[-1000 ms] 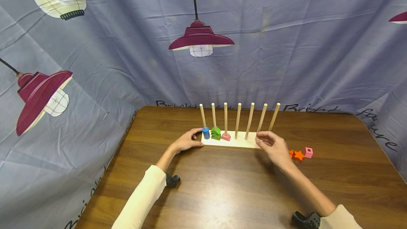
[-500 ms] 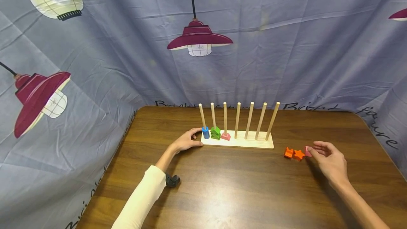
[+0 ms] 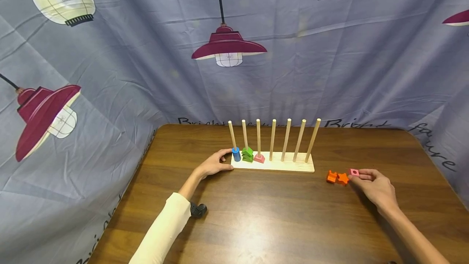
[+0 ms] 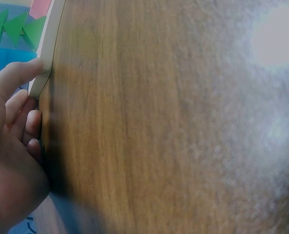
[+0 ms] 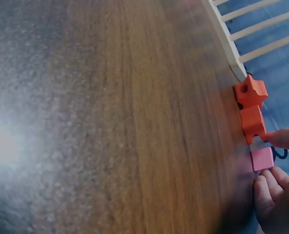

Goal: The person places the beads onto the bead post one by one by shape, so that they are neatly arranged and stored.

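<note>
I see work shift to frame right: the right hand (image 3: 379, 188), gone from the pegboard (image 3: 281, 166), has a pink cube (image 5: 261, 160) in its grip; the left hand (image 3: 212, 165) holds the pegboard.

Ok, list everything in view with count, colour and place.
peg board: 1, pale wood, on the table
pegs: 7, pale wood, upright along the board
blue piece: 1, blue, leftmost peg
green stack: 1, green, second peg
red-pink piece: 1, third peg
orange blocks: 2, one a star, right of the board
pink block: 1, pink, between right thumb and fingers
table: 1, brown, under all these
curtain: blue-grey with printed lamps and lettering, behind
wrist device: 1, black, left wrist
sleeve: 1, cream, left arm
left hand: 1, holding the board's left end
right hand: 1, at the pink block
</note>
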Demonstrator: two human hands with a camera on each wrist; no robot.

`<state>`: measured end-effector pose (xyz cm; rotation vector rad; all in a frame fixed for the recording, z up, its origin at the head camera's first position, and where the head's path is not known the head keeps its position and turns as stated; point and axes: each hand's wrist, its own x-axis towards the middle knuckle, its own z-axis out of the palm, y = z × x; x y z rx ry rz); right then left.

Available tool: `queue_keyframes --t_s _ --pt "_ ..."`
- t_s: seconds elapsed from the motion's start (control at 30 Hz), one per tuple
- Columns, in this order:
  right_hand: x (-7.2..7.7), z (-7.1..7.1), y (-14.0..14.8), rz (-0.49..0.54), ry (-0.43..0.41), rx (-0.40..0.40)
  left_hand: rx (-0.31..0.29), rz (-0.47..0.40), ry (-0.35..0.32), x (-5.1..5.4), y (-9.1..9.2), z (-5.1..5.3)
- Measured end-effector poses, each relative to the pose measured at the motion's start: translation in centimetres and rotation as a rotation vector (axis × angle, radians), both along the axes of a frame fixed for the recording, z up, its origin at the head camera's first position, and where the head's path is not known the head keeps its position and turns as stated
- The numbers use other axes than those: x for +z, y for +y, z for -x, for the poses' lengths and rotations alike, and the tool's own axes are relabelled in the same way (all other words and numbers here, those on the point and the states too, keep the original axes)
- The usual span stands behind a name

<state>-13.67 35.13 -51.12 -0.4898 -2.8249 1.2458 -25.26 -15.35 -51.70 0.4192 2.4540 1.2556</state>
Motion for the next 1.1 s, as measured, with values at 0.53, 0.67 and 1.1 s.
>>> queue_keyframes --t_s 0.53,0.67,1.1 --pt "-0.1 0.8 0.5 0.003 0.01 -0.013 -0.001 -0.012 -0.004 -0.1 -0.1 0.0" --pt "-0.2 0.9 0.4 -0.012 0.027 -0.015 -0.003 -0.014 0.002 -0.3 -0.1 0.1" --pt "-0.6 1.1 0.0 -0.12 0.082 0.007 -0.006 -0.015 -0.001 -0.2 -0.1 0.1"
